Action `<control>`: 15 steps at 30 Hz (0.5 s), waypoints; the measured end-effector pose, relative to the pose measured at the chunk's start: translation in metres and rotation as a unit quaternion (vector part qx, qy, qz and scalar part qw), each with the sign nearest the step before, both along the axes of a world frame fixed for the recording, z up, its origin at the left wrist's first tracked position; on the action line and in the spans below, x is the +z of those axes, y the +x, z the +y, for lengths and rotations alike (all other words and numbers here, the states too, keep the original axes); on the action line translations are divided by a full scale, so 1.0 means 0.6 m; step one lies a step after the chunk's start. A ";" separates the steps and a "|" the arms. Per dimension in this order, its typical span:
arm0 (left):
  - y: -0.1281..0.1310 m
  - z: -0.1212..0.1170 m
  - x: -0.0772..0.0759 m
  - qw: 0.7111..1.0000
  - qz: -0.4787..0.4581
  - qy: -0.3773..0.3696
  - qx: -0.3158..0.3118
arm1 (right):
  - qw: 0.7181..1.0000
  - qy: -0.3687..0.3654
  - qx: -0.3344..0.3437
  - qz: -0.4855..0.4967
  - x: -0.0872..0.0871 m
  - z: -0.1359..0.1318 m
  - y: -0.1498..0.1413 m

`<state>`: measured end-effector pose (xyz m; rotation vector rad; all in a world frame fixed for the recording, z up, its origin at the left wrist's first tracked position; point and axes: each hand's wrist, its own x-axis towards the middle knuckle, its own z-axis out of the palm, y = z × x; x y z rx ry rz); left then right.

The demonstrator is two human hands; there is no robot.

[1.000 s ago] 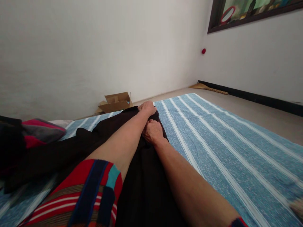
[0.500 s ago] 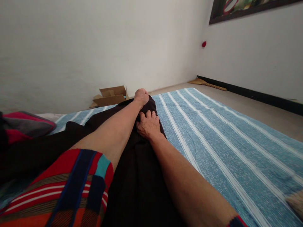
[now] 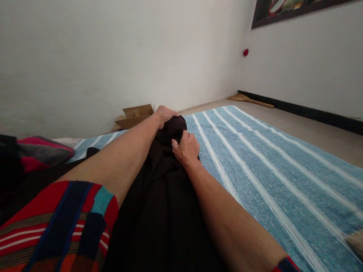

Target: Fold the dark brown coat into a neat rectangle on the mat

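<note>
A black garment (image 3: 164,211) stretches away from me over a blue and white striped bedsheet (image 3: 255,166); its exact kind does not show. At its far end my left hand (image 3: 166,113) is closed on the edge, with the cloth slightly raised and rounded beside the fingertips. Nearer to me and to the right, my right hand (image 3: 187,146) has its fingers curled over the garment's right edge, gripping the cloth. Folds gather in the fabric between both hands. Part of the garment is hidden under my left forearm.
Left of me lies a pink and grey piece of cloth (image 3: 47,151). An open cardboard box (image 3: 133,119) stands by the wall beyond the bed. A straw broom (image 3: 249,100) lies on the floor at the far right. Something tan and fuzzy (image 3: 356,241) rests at the right edge.
My left hand has shifted slightly left, turning over at the garment's far edge. My right hand has moved a little right, its spread fingers now curled on the cloth's edge.
</note>
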<state>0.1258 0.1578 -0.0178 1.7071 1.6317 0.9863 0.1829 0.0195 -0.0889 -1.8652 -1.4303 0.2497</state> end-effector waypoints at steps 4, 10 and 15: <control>-0.026 -0.012 0.005 0.999 0.007 -0.029 -0.012 | 1.000 -0.011 -0.002 0.026 0.000 0.003 0.008; -0.065 -0.032 -0.003 0.995 -0.031 -0.015 -0.095 | 0.993 -0.037 -0.008 0.116 0.004 0.011 0.022; -0.089 -0.043 -0.007 0.995 -0.050 0.003 -0.083 | 0.994 -0.035 0.005 0.107 0.008 0.011 0.026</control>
